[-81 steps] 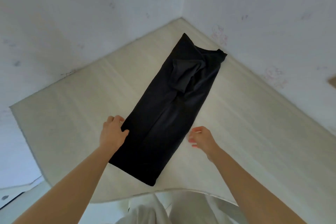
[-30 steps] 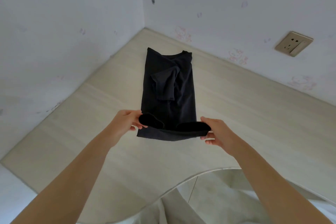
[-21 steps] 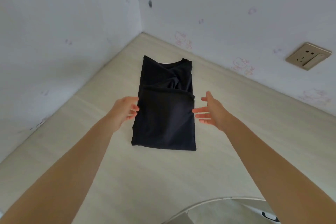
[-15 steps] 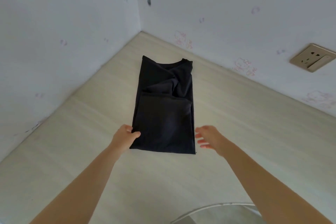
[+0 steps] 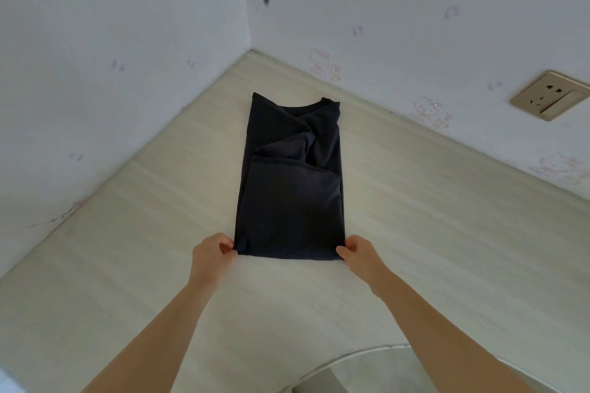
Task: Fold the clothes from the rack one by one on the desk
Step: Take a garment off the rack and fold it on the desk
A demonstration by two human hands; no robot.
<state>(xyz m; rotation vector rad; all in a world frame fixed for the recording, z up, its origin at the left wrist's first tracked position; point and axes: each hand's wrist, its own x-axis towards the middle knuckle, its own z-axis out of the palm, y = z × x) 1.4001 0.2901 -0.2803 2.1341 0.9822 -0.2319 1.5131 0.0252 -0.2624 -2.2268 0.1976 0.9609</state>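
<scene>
We see one black shirt [image 5: 290, 188] lying flat on the pale wooden surface [image 5: 431, 217], folded into a long strip that runs away from us toward the corner where two white walls meet. Its lower part is doubled up over the body, and the collar end points to the corner. Our left hand [image 5: 212, 254] pinches the near left corner of the fold, fingers curled round the cloth; our right hand [image 5: 359, 254] pinches the near right corner in the same grip. Both forearms reach in from the bottom edge, well apart from each other.

Around the shirt the surface carries nothing else that we can make out. On the right wall sits one beige wall socket [image 5: 550, 94], and we count a few faint pink cartoon stickers [image 5: 321, 62] low along that wall, just above the surface. At the bottom right, one rounded grey edge [image 5: 367, 360] shows below the surface; what it belongs to we cannot tell.
</scene>
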